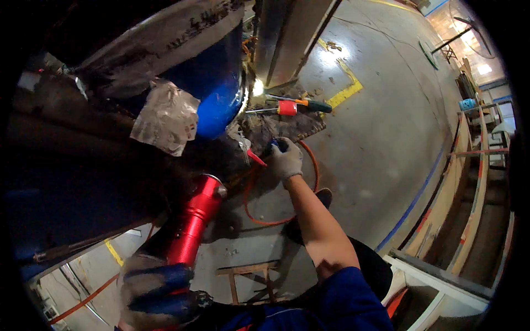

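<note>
**Hands and nearby items**

My left hand (157,292), gloved, fingers wrapped tight around a red flashlight (193,218). My right hand (286,159), gloved, fingers curled shut on a small blue-tipped tool (277,144) at the blue drum's (218,96) base. Crumpled foil patch (164,117) on the drum. Screwdrivers (292,105) lie beyond.

Screwdrivers (298,103), wooden stool (248,278), foil sheet (164,117)

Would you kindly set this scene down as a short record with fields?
Left hand: gloved left hand grips a red flashlight, aimed up at the machine.
Right hand: gloved right hand holds a small blue-handled tool; its type is unclear.
Machine: blue tank with crumpled foil on it.
Nearby: two screwdrivers on a dark board; orange hose on the concrete floor.
</note>
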Demonstrator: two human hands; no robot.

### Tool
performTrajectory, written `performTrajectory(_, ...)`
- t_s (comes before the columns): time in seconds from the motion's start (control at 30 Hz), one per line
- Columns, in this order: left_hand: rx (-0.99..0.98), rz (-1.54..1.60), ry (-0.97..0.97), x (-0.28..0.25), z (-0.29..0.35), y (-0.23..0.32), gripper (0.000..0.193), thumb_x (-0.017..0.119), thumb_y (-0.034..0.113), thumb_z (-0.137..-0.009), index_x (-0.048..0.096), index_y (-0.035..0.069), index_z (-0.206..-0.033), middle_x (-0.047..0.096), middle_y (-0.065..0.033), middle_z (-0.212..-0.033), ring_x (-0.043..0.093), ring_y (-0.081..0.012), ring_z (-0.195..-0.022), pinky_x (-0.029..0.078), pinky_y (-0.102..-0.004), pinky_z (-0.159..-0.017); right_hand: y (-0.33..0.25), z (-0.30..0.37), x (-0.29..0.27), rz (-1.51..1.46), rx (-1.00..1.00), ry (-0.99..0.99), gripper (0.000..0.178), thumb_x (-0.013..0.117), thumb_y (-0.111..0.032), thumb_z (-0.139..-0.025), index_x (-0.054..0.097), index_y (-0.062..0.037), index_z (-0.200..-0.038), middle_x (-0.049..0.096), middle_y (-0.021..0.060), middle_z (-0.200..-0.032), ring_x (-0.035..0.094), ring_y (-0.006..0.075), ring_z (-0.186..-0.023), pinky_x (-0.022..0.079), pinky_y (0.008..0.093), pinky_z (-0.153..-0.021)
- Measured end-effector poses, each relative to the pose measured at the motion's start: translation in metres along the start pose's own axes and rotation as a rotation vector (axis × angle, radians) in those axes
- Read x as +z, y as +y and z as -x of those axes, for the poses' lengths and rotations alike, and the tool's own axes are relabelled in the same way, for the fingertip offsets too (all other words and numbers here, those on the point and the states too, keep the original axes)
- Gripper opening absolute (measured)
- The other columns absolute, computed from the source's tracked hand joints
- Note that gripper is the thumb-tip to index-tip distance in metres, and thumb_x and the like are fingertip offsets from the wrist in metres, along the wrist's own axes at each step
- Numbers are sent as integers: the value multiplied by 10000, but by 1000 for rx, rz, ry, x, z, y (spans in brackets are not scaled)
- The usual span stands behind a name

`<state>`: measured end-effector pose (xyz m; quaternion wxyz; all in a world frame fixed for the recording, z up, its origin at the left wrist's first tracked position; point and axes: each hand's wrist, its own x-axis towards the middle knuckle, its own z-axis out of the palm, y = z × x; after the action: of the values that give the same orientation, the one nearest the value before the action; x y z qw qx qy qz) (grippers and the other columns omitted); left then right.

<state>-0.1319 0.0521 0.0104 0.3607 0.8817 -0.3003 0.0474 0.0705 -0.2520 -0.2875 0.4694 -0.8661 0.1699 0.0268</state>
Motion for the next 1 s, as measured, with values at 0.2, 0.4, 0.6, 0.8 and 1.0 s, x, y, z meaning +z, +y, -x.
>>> performTrajectory(0.2, 111, 155, -118, 22, -45, 5, 441, 832, 213, -701, 733, 247, -1129, 703, -80, -1186, 638, -185, -741, 519, -284, -601, 87, -21, -43, -103, -41, 53, 279, 734, -158, -883, 694, -2, -1111, 749, 121, -1016, 689, 217, -953, 531, 359, -857)
performTrajectory(0.4, 76, 9, -109, 34, -21, 11, 324, 794, 201, -696, 776, 201, -1019, 731, -147, -1109, 617, -170, -611, 460, -279, -466, 62, -7, -19, -145, -109, 237, 262, 732, -207, -931, 674, -6, -1089, 720, 83, -985, 663, 183, -890, 531, 338, -786)
performTrajectory(0.6, 34, 6, -238, 37, -12, 17, 311, 677, 265, -805, 722, 216, -1109, 683, -114, -1137, 624, -182, -750, 521, -275, -579, 133, 46, -16, -301, 214, 320, 356, 686, -250, -967, 643, 38, -1173, 711, 118, -1097, 662, 247, -981, 523, 362, -868)
performTrajectory(0.8, 168, 157, -285, 13, -11, 13, 320, 682, 236, -803, 711, 223, -1121, 687, -113, -1159, 658, -193, -803, 547, -295, -597, 153, 160, 47, 144, 196, -108, 476, 705, -336, -901, 613, -8, -1233, 673, 232, -1173, 654, 386, -1051, 512, 457, -929)
performTrajectory(1.0, 263, 213, -195, 16, -11, 13, 383, 789, 206, -730, 699, 261, -1098, 723, -126, -1086, 590, -171, -616, 434, -278, -477, 147, 220, 56, 352, 374, -581, 563, 667, -422, -920, 588, -93, -1369, 635, 182, -1331, 600, 375, -1236, 486, 463, -1018)
